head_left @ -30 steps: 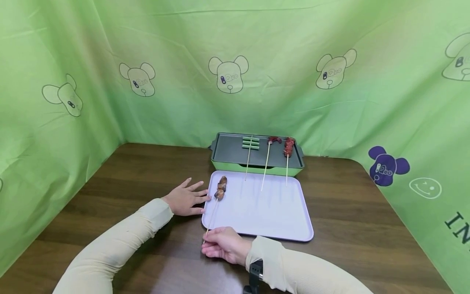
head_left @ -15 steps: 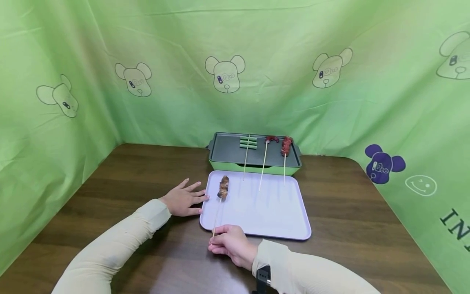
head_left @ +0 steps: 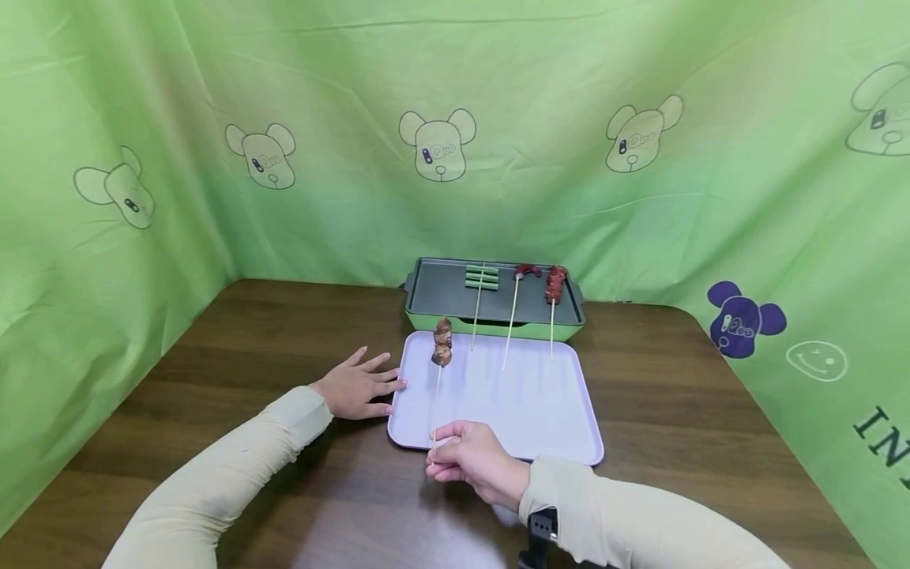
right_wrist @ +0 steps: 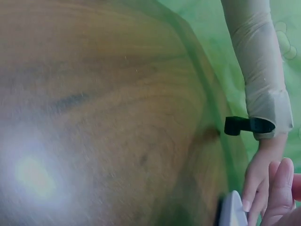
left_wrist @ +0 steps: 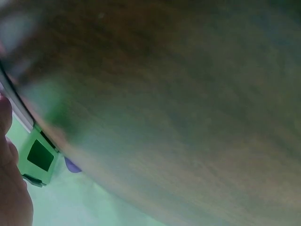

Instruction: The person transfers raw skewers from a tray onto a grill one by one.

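Note:
My right hand pinches the bare lower end of a meat skewer between thumb and fingers. The browned meat chunks point away from me, over the tray's far left part, and overlap the grill's front edge in the head view. With fingers spread, my left hand lies at the left rim of a pale lilac tray, fingertips right at the edge. In the right wrist view the right thumb shows, with the left hand beyond it. The left wrist view catches part of the left hand.
Behind the tray stands a green grill with a dark top plate. On it lie a green vegetable skewer, a dark red curled skewer and a red meat skewer, their sticks reaching over the tray. A green curtain encloses the wooden table.
My right hand has moved right and slightly forward with the meat skewer, whose meat has shifted from the tray's left side towards the grill and now points straighter ahead. My left hand stays put.

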`<state>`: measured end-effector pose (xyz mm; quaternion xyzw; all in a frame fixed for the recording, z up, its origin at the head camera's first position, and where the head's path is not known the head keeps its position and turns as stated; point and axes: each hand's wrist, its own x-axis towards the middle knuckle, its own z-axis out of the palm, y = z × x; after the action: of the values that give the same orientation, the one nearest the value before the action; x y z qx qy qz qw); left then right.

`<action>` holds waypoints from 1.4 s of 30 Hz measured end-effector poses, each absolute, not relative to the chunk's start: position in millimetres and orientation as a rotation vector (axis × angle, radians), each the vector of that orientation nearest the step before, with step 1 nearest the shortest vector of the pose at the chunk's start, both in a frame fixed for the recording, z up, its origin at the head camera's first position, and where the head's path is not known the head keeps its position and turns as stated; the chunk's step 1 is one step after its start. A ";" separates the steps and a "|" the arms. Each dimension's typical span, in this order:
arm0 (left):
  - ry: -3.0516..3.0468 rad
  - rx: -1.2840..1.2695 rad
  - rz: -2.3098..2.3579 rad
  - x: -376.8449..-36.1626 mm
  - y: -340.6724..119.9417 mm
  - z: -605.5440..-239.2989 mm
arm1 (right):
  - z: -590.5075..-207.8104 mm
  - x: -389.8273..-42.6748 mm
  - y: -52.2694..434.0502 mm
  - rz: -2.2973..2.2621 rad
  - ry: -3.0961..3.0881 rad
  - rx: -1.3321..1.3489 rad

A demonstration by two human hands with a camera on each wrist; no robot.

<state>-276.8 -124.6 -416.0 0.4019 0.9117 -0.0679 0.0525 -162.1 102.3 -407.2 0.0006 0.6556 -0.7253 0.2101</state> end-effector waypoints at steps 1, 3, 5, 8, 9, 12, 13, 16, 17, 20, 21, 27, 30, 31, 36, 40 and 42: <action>2.773 1.222 -0.212 -276.9 -124.7 -416.2 | -406.0 -162.9 102.9 -2.011 1.823 -0.004; 2.775 1.230 -0.219 -278.0 -124.4 -416.8 | -403.4 -163.4 103.4 -2.000 1.824 -0.013; 2.775 1.236 -0.220 -278.0 -124.7 -416.8 | -400.2 -164.4 103.0 -1.988 1.826 -0.017; 2.776 1.236 -0.225 -278.0 -125.3 -416.5 | -393.4 -169.2 101.9 -1.971 1.846 -0.028; 2.775 1.231 -0.225 -277.8 -125.6 -416.1 | -390.8 -172.5 101.3 -1.968 1.855 -0.029; 2.775 1.226 -0.219 -277.8 -125.8 -415.2 | -383.6 -187.5 99.3 -1.972 1.892 -0.026; 2.775 1.229 -0.218 -278.0 -125.8 -415.1 | -381.6 -193.7 98.4 -1.972 1.901 -0.018; 2.771 1.237 -0.206 -278.6 -125.4 -414.7 | -377.7 -212.8 95.2 -1.979 1.919 0.006; 2.769 1.238 -0.202 -278.8 -125.3 -414.6 | -376.5 -219.2 94.0 -1.981 1.917 0.021; 2.771 1.239 -0.219 -279.4 -124.9 -414.9 | -372.8 -238.4 89.1 -1.985 1.910 0.065; 2.774 1.241 -0.222 -279.5 -124.7 -414.9 | -371.3 -244.9 87.3 -1.988 1.907 0.081; 2.779 1.252 -0.224 -280.8 -122.0 -414.2 | -363.7 -280.9 77.6 -2.070 1.883 0.180; 2.778 1.260 -0.233 -281.5 -120.3 -414.3 | -360.8 -295.7 76.0 -2.111 1.882 0.234; 2.778 1.259 -0.239 -281.7 -119.9 -414.4 | -359.8 -300.3 76.1 -2.122 1.881 0.249; 2.773 1.238 -0.245 -281.3 -118.8 -416.2 | -355.7 -319.3 80.6 -2.149 1.860 0.315; 2.769 1.225 -0.233 -281.0 -117.8 -418.1 | -357.3 -325.4 83.4 -2.127 1.848 0.354; 2.766 1.221 -0.235 -281.5 -117.5 -418.6 | -358.7 -325.8 83.4 -2.122 1.845 0.358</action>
<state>-281.5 -117.5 -418.6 0.4020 0.9108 -0.0774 0.0543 -325.8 83.4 -358.7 0.1247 0.6432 -0.7398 0.1529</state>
